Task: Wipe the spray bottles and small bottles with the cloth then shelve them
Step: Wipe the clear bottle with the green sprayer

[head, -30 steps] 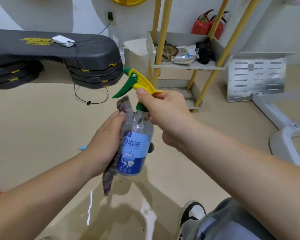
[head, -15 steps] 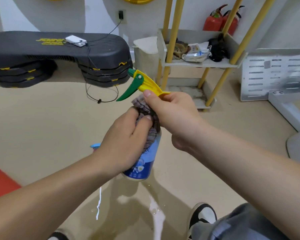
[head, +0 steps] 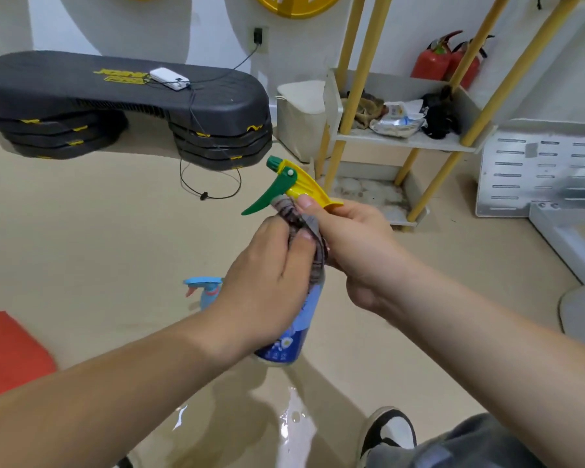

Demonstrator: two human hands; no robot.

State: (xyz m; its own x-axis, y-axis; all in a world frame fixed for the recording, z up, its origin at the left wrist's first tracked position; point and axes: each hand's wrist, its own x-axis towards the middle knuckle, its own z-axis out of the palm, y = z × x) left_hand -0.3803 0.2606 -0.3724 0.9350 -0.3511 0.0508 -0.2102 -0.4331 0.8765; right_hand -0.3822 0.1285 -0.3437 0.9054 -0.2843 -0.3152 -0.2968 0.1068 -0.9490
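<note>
The spray bottle (head: 294, 339) is held tilted in mid-air above the floor (head: 81, 231), nozzle pointing up and left. The left hand (head: 267, 282) has its grip clamped on the cloth (head: 289, 211), wrapped against the bottle's shoulder. The right hand (head: 358, 244) has its grip closed at the neck, below the yellow-and-green trigger head (head: 296, 182). The left hand hides most of the body; only the lower label shows. A blue spray bottle (head: 205, 292) on the floor is partly hidden behind it.

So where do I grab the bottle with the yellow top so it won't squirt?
Grip just under the yellow spray head, coming from behind it, as the right hand does. The green trigger sticks out on the front side, so your fingers stay off it.
</note>
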